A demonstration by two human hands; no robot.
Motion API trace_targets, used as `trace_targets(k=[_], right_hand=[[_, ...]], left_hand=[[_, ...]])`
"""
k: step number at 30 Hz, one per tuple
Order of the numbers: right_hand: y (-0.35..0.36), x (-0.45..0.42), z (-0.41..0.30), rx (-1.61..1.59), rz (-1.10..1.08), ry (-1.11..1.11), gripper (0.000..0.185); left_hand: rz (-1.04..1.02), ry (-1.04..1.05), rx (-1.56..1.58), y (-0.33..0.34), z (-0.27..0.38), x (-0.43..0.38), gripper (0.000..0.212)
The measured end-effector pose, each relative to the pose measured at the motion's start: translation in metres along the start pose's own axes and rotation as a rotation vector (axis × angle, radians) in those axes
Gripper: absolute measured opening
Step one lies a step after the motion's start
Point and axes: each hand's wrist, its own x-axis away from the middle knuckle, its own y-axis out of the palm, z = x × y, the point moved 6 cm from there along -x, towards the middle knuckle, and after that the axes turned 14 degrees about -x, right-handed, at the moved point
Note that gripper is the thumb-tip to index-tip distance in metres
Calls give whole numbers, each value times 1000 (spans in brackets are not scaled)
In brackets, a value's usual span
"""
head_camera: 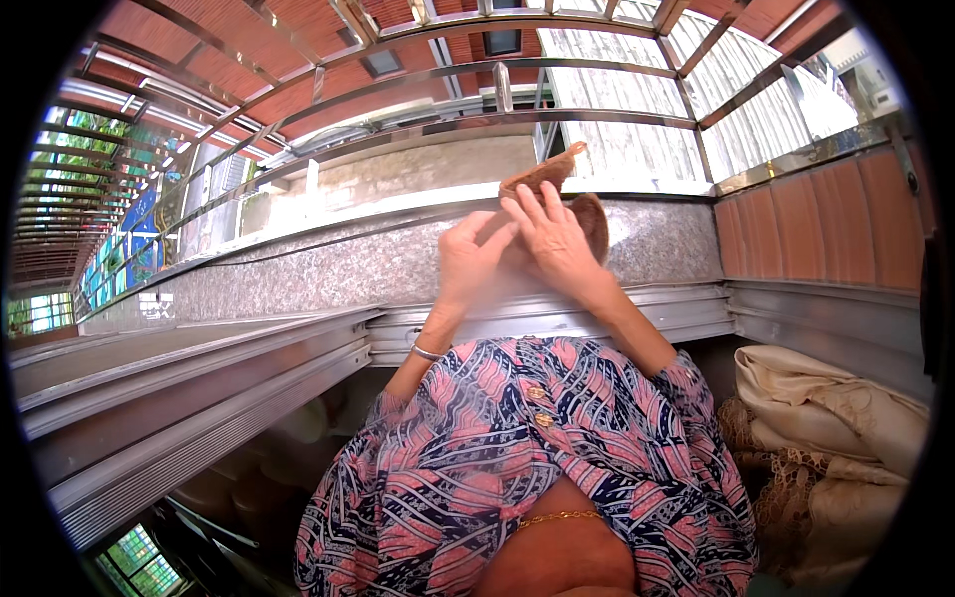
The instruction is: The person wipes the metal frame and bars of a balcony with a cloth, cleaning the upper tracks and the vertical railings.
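Observation:
A brown cloth (591, 222) with a small hanging loop at one corner is bunched over the speckled stone sill. My right hand (556, 242) has hold of it, the fingers laid over its folds and cloth showing beyond and beside them. My left hand (470, 257) is just left of it, thumb and fingers bent toward the right fingertips. Whether the left fingers pinch an edge of the cloth is hidden. A bracelet (427, 352) circles the left wrist. Below both hands runs the aluminium window track (552, 317).
Beyond the stone sill (336, 257) stands a metal security grille (418, 78). A sliding window frame (209, 373) angles in from the left. Beige curtain fabric (821, 403) with lace trim is bunched at the right, below a reddish-brown tiled wall (813, 224).

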Motion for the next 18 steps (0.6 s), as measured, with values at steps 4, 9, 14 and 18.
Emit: trace_targets(k=[4,9,14,18], right_hand=[[-5,-34,4,-306,51,44,43],[-40,-88,-44,-406,363,-239,43],[-10,-172,-60,-41,296,-406,33],[72,-167,-19,270,80,-511,13]], left_hand=[[211,85,-49,-40,-4,5,33],[617,74,22,-79,-8,16,42],[660,148,-354,-71,-5,17,46],[536,288,-764,-62,-4,16,48]])
